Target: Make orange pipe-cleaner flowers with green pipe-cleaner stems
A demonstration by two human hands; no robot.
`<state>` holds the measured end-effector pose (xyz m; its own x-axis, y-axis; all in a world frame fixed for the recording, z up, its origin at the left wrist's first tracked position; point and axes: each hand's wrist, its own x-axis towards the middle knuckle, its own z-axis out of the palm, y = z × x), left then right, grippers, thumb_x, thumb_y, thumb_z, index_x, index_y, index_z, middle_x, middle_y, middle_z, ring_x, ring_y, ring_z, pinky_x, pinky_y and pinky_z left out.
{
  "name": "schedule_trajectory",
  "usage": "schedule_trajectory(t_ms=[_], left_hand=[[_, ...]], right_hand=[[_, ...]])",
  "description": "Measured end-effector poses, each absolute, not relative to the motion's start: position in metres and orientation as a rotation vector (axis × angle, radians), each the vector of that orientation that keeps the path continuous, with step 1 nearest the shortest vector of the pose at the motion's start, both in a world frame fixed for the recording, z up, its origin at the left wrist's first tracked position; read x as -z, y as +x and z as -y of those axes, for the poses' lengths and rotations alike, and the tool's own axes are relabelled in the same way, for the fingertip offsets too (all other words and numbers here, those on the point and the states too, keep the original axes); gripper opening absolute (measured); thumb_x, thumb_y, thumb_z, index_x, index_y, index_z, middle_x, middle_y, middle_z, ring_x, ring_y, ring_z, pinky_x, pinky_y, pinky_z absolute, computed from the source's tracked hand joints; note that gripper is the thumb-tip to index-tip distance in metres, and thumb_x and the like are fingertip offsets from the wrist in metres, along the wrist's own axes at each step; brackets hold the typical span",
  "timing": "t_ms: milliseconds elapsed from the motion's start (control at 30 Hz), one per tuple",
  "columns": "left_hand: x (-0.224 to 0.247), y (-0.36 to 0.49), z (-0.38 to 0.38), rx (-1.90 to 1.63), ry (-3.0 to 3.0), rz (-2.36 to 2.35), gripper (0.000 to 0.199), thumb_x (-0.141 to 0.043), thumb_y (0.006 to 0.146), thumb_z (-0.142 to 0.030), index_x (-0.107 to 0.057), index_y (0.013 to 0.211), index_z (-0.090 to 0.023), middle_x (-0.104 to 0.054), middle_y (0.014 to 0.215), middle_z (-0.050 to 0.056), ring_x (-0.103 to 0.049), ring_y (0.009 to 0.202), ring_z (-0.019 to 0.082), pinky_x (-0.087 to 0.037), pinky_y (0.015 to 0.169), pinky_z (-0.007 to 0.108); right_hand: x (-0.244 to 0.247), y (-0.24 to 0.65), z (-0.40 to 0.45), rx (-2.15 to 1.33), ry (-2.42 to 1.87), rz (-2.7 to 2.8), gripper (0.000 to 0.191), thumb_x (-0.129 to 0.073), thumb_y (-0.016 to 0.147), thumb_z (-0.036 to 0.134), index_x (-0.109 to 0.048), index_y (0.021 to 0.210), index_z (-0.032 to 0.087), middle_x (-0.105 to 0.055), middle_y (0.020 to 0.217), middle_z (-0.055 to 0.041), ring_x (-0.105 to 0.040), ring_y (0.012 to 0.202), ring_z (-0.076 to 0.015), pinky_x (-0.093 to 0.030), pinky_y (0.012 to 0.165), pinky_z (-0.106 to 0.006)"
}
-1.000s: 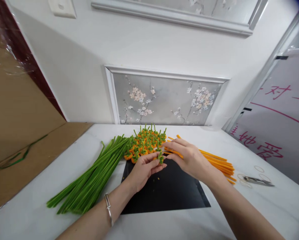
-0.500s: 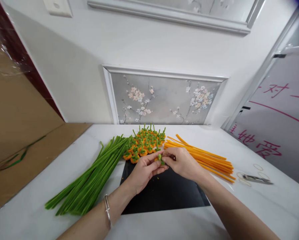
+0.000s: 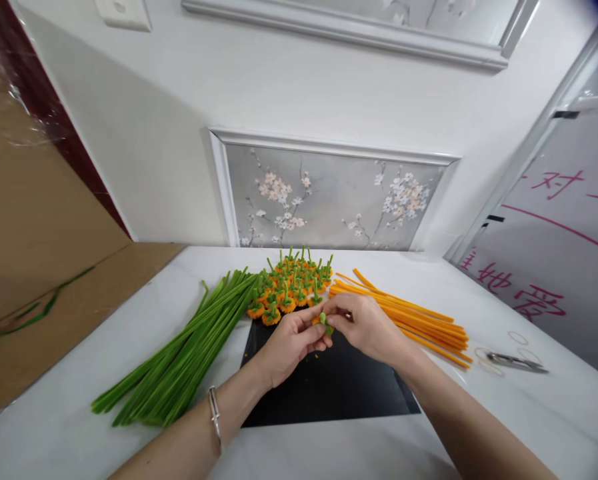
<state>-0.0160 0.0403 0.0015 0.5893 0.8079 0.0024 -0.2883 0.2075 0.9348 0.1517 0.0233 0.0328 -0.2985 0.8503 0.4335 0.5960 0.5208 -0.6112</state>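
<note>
Both hands meet above a black mat point(image 3: 329, 393). Between thumb and fingers, my left hand point(image 3: 293, 341) holds a small orange-and-green pipe cleaner flower point(image 3: 327, 327). My right hand point(image 3: 361, 327) pinches the flower's green part from the other side, its fingertips partly hiding the piece. Just behind the hands stands a cluster of finished-looking pipe cleaner flowers point(image 3: 287, 303), orange below with green tops and short upright green stems.
Green pipe cleaners point(image 3: 179, 360) lie in a bundle at the left, orange pipe cleaners point(image 3: 413, 313) at the right. Farther right are small scissors or snips point(image 3: 516, 362) and rubber bands point(image 3: 517, 338). A cardboard sheet point(image 3: 79, 300) borders the white table point(image 3: 543, 420); a panelled wall point(image 3: 329, 100) rises behind.
The fingers of both hands have shifted slightly around the flower, and its green tip now sits a little lower and farther right. The view has moved slightly; the other things stay put.
</note>
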Motion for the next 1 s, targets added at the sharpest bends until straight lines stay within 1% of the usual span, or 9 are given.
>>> schedule_trajectory(t_ms=[133, 233, 400, 467, 567, 633, 733, 867, 1000], left_hand=[[0.000, -0.017, -0.040, -0.789, 1.176, -0.571, 0.022, -0.071, 0.075, -0.025, -0.069, 0.093, -0.013, -0.058, 0.068, 0.001, -0.052, 0.060, 0.008, -0.038, 0.058, 0.020], [0.000, -0.018, -0.040, -0.784, 1.191, -0.563, 0.020, -0.071, 0.076, -0.026, -0.068, 0.091, -0.013, -0.058, 0.067, 0.001, -0.050, 0.060, 0.008, -0.037, 0.057, 0.020], [-0.004, -0.018, -0.039, -0.814, 1.112, -0.562, 0.023, -0.072, 0.075, -0.022, -0.068, 0.095, -0.013, -0.059, 0.070, 0.002, -0.054, 0.063, 0.008, -0.039, 0.059, 0.019], [-0.008, -0.019, -0.038, -0.831, 1.055, -0.560, 0.026, -0.072, 0.074, -0.019, -0.068, 0.099, -0.014, -0.062, 0.076, 0.003, -0.056, 0.066, 0.008, -0.042, 0.063, 0.019], [-0.012, -0.019, -0.037, -0.838, 0.987, -0.551, 0.039, -0.071, 0.073, -0.011, -0.064, 0.111, -0.017, -0.066, 0.093, 0.006, -0.060, 0.073, 0.009, -0.045, 0.071, 0.020], [-0.014, -0.019, -0.037, -0.840, 0.961, -0.548, 0.047, -0.070, 0.072, -0.007, -0.061, 0.117, -0.018, -0.066, 0.102, 0.007, -0.062, 0.077, 0.010, -0.047, 0.074, 0.021], [-0.014, -0.019, -0.037, -0.847, 0.952, -0.548, 0.051, -0.069, 0.072, -0.005, -0.059, 0.120, -0.019, -0.065, 0.107, 0.008, -0.063, 0.081, 0.011, -0.048, 0.077, 0.023], [-0.010, -0.017, -0.039, -0.870, 0.971, -0.572, 0.047, -0.072, 0.072, -0.011, -0.062, 0.117, -0.019, -0.066, 0.094, 0.004, -0.063, 0.078, 0.010, -0.048, 0.075, 0.022], [-0.004, -0.014, -0.040, -0.916, 1.035, -0.627, 0.041, -0.075, 0.073, -0.021, -0.065, 0.112, -0.018, -0.064, 0.079, 0.002, -0.059, 0.069, 0.009, -0.048, 0.069, 0.021]], right_hand=[[-0.029, 0.148, -0.022, -0.304, -1.066, 2.113, 0.022, -0.049, 0.083, 0.004, -0.065, 0.082, 0.019, -0.064, 0.079, -0.0025, -0.058, 0.074, -0.0143, -0.046, 0.068, -0.026], [-0.026, 0.147, -0.022, -0.187, -1.074, 2.171, 0.023, -0.047, 0.085, 0.005, -0.066, 0.086, 0.018, -0.063, 0.083, -0.0054, -0.058, 0.076, -0.0155, -0.047, 0.069, -0.026], [-0.033, 0.153, -0.023, -0.294, -1.076, 2.100, 0.020, -0.051, 0.086, 0.007, -0.066, 0.089, 0.019, -0.065, 0.086, -0.0033, -0.060, 0.080, -0.0144, -0.048, 0.073, -0.026], [-0.039, 0.158, -0.024, -0.325, -1.063, 2.027, 0.018, -0.051, 0.088, 0.012, -0.066, 0.091, 0.020, -0.066, 0.089, -0.0036, -0.061, 0.082, -0.0146, -0.048, 0.075, -0.027], [-0.047, 0.168, -0.026, -0.292, -1.113, 1.943, 0.017, -0.049, 0.090, 0.017, -0.066, 0.090, 0.020, -0.065, 0.090, -0.0045, -0.061, 0.083, -0.0154, -0.048, 0.076, -0.028], [-0.050, 0.175, -0.026, -0.265, -1.160, 1.930, 0.017, -0.050, 0.089, 0.017, -0.066, 0.090, 0.021, -0.066, 0.089, -0.0044, -0.061, 0.082, -0.0157, -0.047, 0.076, -0.029], [-0.051, 0.181, -0.027, -0.258, -1.195, 1.957, 0.017, -0.051, 0.087, 0.016, -0.067, 0.088, 0.021, -0.067, 0.087, -0.0037, -0.061, 0.080, -0.0158, -0.047, 0.077, -0.029], [-0.048, 0.175, -0.024, -0.342, -1.130, 2.016, 0.016, -0.053, 0.086, 0.017, -0.066, 0.095, 0.021, -0.068, 0.086, -0.0017, -0.062, 0.079, -0.0140, -0.047, 0.075, -0.026], [-0.046, 0.156, -0.015, -0.381, -1.119, 2.040, 0.029, -0.055, 0.086, 0.018, -0.059, 0.114, 0.023, -0.066, 0.079, 0.0005, -0.060, 0.070, -0.0127, -0.047, 0.068, -0.024]])
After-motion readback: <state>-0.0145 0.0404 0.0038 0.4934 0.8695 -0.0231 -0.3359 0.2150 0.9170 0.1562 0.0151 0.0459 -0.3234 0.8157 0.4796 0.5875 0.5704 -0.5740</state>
